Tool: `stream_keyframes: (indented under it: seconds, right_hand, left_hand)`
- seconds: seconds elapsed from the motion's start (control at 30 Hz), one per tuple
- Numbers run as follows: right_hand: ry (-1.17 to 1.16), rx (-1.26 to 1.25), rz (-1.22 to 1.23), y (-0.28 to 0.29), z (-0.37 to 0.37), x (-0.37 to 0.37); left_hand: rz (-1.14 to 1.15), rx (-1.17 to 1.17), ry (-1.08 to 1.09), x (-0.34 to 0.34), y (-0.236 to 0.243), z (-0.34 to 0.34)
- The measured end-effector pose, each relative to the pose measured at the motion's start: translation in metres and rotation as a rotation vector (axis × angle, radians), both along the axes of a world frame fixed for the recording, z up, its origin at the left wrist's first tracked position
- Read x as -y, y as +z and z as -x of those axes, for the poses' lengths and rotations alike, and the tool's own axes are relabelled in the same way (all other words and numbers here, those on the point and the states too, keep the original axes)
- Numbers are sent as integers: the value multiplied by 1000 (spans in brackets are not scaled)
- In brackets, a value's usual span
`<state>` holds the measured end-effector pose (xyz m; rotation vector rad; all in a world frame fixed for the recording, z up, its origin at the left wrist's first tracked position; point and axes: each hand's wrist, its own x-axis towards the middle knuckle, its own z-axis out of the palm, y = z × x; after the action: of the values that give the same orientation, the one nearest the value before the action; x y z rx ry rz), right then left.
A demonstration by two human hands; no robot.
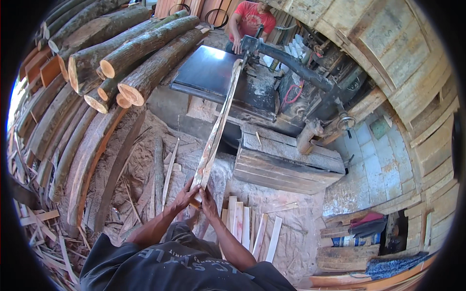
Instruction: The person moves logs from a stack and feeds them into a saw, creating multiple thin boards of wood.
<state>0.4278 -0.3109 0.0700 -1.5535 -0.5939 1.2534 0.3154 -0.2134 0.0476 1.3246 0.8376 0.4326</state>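
Observation:
A long, narrow wooden plank [212, 136] with patches of bark runs away from me, its far end resting on the dark metal table of a saw machine [206, 72]. My left hand [185, 196] is closed around the left side of the plank's near end. Against the right side of that same end, my right hand [209, 202] grips it, close beside the left. At the far end, near the machine's upright guide, stands a co-worker in a red shirt [253, 20], one hand low by the table. The blade itself is too small to make out.
Piled logs [150, 72] fill the left side, their cut ends toward me. A wooden box [286, 165] stands below the saw table. Several sawn strips [259, 235] lie right of my legs, on a floor strewn with sawdust and offcuts. Cloths [369, 225] lie at lower right.

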Motion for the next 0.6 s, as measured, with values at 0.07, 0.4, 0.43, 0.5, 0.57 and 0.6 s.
stream_keyframes:
  seconds: [0.07, 0.4, 0.43, 0.5, 0.57, 0.6]
  right_hand:
    - [-13, 205, -85, -52, 8, 27]
    - [31, 16, -106, -44, 160, 156]
    - [9, -29, -122, -40, 164, 154]
    - [-1, 50, -41, -19, 142, 144]
    - [-122, -219, -120, -74, 110, 120]
    - [-174, -448, -122, -78, 91, 104]
  left_hand:
    - [-29, -29, -9, 28, 18, 11]
    - [-54, -128, 95, 155, 14, 166]
    - [22, -58, 134, 159, 17, 164]
    - [-71, -175, 62, 141, -12, 150]
    - [68, -129, 42, 109, 8, 118]
    - [245, -60, 76, 88, 41, 96]
